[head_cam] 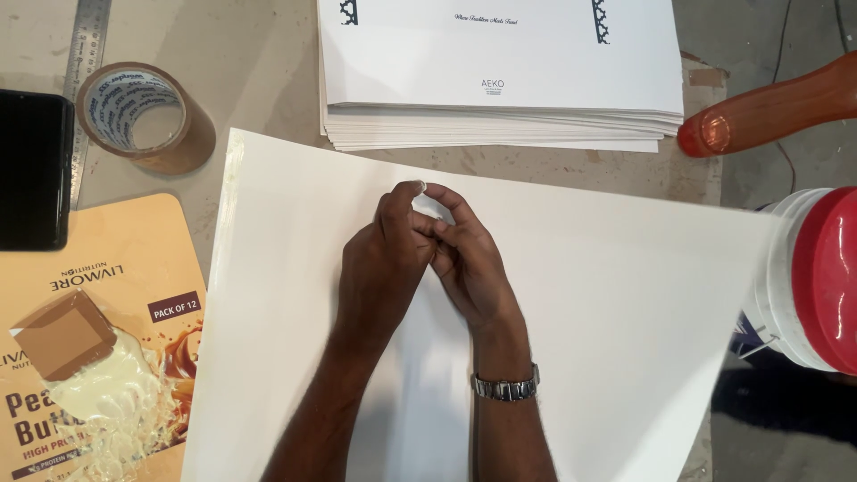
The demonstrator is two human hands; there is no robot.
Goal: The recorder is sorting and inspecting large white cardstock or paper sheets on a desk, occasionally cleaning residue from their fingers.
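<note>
Smooth white paper sheet (607, 295) (matt)

Sheet (625, 295): lies on the table (268, 71), in the middle; both hands rest on it, left hand (379, 268) touching right hand (469, 268) near its far edge
Paper stack (500, 80): behind the sheet, just apart
Tape roll (143, 116): left of the stack; ruler (85, 54) and phone (31, 170) further left
Flat carton (98, 339): left of the sheet, before the tape roll
Tub (803, 277): at the sheet's right edge; handle (777, 107) behind it
</note>
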